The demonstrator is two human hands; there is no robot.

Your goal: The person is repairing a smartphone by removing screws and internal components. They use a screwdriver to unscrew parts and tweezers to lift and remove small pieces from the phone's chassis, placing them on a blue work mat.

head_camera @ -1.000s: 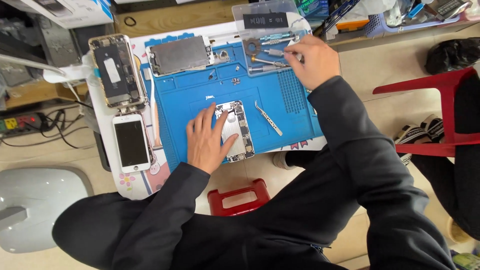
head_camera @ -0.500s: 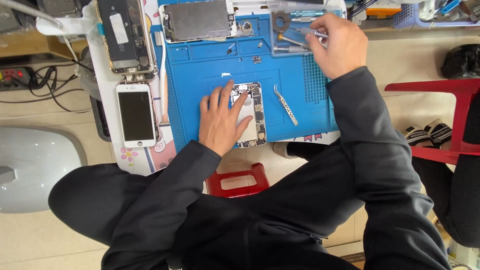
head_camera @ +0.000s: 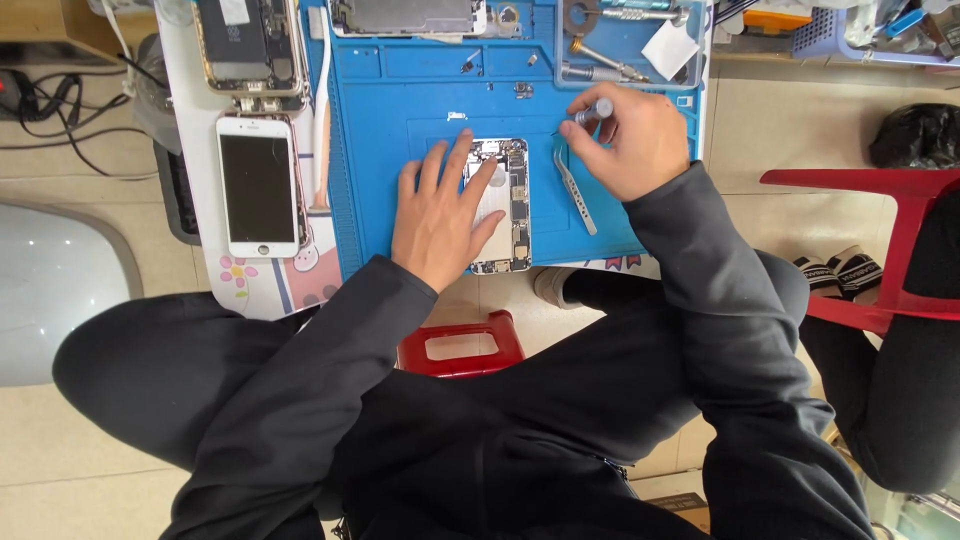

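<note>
An opened phone body (head_camera: 510, 205) with its inner parts showing lies on a blue work mat (head_camera: 400, 110). My left hand (head_camera: 440, 215) rests flat on it with fingers spread, pressing it down. My right hand (head_camera: 625, 140) hovers just right of the phone, fingers closed on a small silver screwdriver (head_camera: 592, 111). A pair of metal tweezers (head_camera: 575, 192) lies on the mat under my right hand.
A white phone screen (head_camera: 258, 185) lies left of the mat, another opened phone (head_camera: 245, 45) above it. A tool tray (head_camera: 630, 45) sits at the mat's top right. A red stool (head_camera: 462, 345) stands below. Another person's legs and a red chair (head_camera: 880, 240) are at right.
My right hand has come down from the tool tray to beside the phone, now holding the screwdriver. My left hand stays on the phone. The view has shifted.
</note>
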